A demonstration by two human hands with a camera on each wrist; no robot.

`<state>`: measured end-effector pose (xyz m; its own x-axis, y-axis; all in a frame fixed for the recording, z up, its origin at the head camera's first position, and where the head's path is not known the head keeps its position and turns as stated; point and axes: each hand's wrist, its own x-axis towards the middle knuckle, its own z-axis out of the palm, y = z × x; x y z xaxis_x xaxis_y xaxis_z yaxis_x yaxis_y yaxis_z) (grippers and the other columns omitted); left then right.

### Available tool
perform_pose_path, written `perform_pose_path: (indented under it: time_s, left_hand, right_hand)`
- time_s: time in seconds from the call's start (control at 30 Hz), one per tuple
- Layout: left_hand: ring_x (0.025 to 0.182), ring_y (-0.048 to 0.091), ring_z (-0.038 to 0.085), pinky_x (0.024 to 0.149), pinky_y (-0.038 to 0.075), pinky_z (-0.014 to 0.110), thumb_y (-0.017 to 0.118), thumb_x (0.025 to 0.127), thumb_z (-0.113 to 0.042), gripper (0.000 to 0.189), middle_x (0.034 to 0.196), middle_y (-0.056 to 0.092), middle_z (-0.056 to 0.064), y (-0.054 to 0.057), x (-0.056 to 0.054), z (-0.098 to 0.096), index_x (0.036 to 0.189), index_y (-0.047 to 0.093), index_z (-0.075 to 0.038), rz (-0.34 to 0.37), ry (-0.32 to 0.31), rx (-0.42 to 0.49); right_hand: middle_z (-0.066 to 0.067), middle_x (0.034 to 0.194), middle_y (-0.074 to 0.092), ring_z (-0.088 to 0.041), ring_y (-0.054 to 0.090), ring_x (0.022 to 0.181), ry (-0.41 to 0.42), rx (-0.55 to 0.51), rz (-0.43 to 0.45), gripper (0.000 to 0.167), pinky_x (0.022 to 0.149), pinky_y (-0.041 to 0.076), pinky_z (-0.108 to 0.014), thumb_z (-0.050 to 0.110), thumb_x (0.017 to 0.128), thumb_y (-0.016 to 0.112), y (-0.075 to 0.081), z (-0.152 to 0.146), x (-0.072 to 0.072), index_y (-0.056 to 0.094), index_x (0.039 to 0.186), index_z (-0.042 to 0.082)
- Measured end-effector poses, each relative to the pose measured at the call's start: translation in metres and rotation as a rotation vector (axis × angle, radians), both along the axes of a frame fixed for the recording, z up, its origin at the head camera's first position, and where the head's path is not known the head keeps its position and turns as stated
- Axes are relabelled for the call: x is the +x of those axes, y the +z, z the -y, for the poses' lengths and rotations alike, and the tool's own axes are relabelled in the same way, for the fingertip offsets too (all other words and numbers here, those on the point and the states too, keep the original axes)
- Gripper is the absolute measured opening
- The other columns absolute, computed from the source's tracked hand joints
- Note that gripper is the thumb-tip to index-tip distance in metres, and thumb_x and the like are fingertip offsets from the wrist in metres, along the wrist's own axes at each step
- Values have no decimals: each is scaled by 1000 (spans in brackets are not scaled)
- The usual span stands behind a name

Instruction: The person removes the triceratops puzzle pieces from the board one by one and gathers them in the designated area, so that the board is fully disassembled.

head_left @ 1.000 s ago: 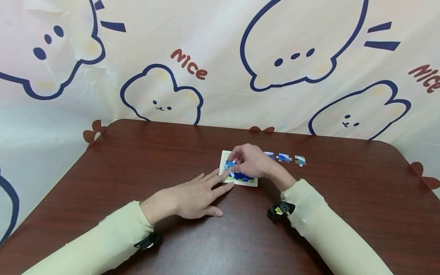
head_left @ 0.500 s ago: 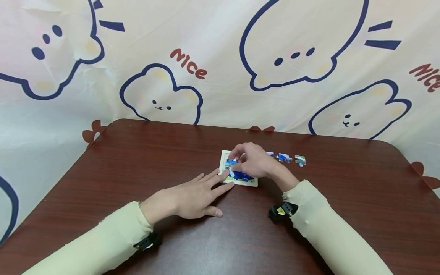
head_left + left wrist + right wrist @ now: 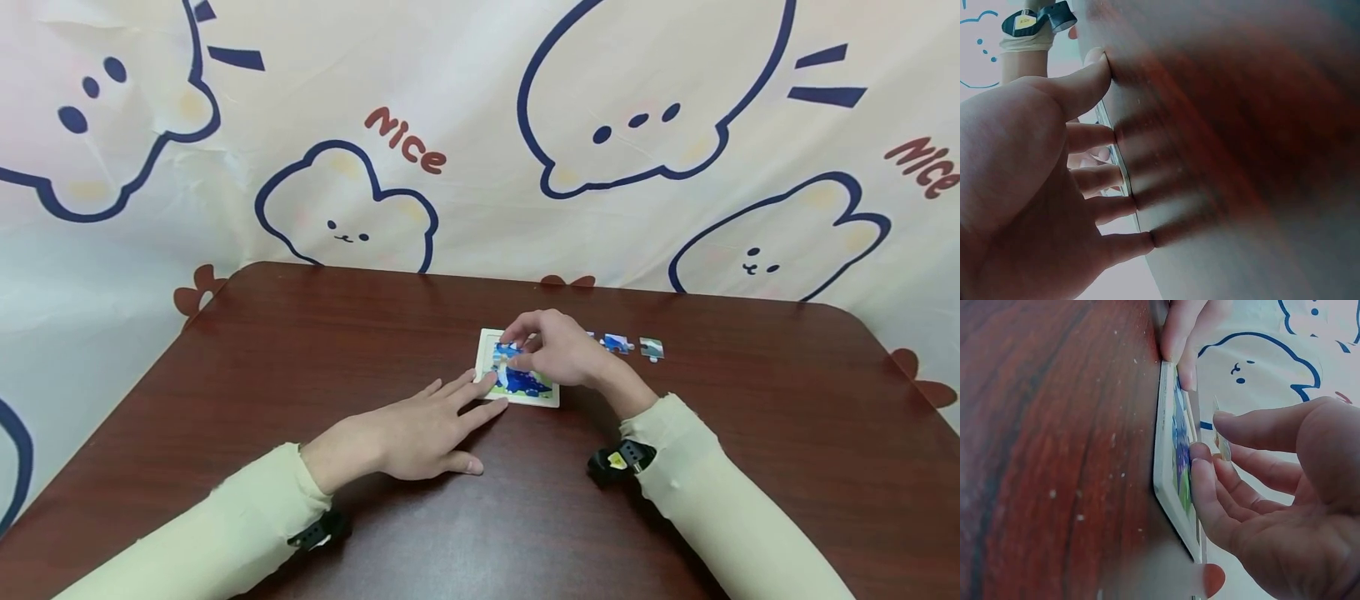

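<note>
A small jigsaw puzzle with a white frame (image 3: 543,403) lies on the table, its blue dinosaur picture (image 3: 525,382) partly covered by the hands. My left hand (image 3: 423,437) has its fingers spread. Its fingertips press on the frame's left and near edges, and its thumb rests on the table. Over the frame's far part, my right hand (image 3: 558,348) pinches a puzzle piece (image 3: 1222,449) between thumb and fingers. In the right wrist view the piece is tilted, apart from the board, while another fingertip (image 3: 1200,452) is right at the picture's surface.
Loose puzzle pieces lie in a row right of the frame: one blue (image 3: 617,343), one grey-green (image 3: 652,348), and one mostly hidden behind the right hand. The brown wooden table (image 3: 360,333) reaches back to a printed curtain (image 3: 480,167).
The right hand has shifted slightly up and right over the puzzle, showing a little more of the picture. The left hand stays on the frame. The head view has turned slightly.
</note>
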<state>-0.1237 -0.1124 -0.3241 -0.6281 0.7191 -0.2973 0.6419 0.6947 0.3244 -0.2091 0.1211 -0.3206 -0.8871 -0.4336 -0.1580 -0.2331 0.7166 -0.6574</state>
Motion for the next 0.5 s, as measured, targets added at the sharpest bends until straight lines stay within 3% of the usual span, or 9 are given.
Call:
perform_pose_path:
  time_s: [0.27, 0.5]
  left_hand:
    - [167, 7, 40, 128, 22, 69, 59, 108, -46, 75, 181, 8, 10, -1, -1, 1, 170, 27, -19, 0, 13, 5]
    - [167, 8, 42, 127, 21, 72, 62, 107, -46, 76, 181, 10, 12, -2, -1, 0, 169, 29, -17, 16, 5, 23]
  right_hand:
    - [-7, 119, 69, -27, 67, 109, 9, -65, 10, 29, 88, 60, -37, 15, 98, 75, 4, -6, 0, 74, 127, 16]
    - [-8, 123, 70, -26, 67, 111, 1, -75, -1, 29, 99, 58, -45, 16, 98, 75, 2, -16, 2, 73, 127, 16]
